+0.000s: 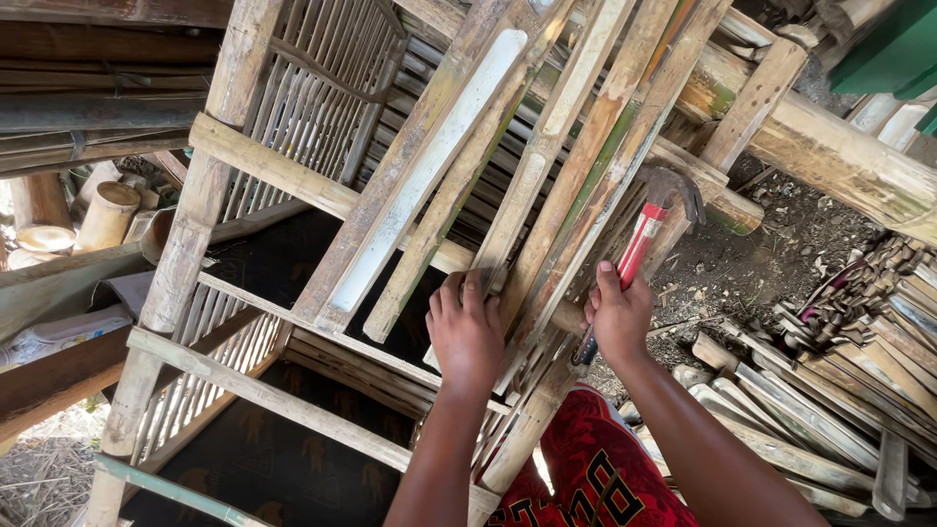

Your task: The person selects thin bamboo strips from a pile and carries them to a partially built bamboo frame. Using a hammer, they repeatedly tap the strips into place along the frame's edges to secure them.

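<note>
My left hand (466, 330) presses on the lower end of a split bamboo slat (535, 156), one of several laid slanting across a bamboo frame (268, 168). My right hand (618, 314) grips the red-and-white handle of a claw hammer (652, 217). Its dark steel head is raised beside the rightmost slats, just above a round bamboo crosspiece (837, 161). My knee in red patterned shorts (595, 468) shows below the hands.
A pile of cut bamboo strips (839, 381) lies on the dirt ground at the right. Short bamboo sections (107, 213) stand at the left beside a plastic bottle (59, 332). A slatted bamboo panel (312, 98) sits behind the frame. Black cloth (273, 459) lies underneath.
</note>
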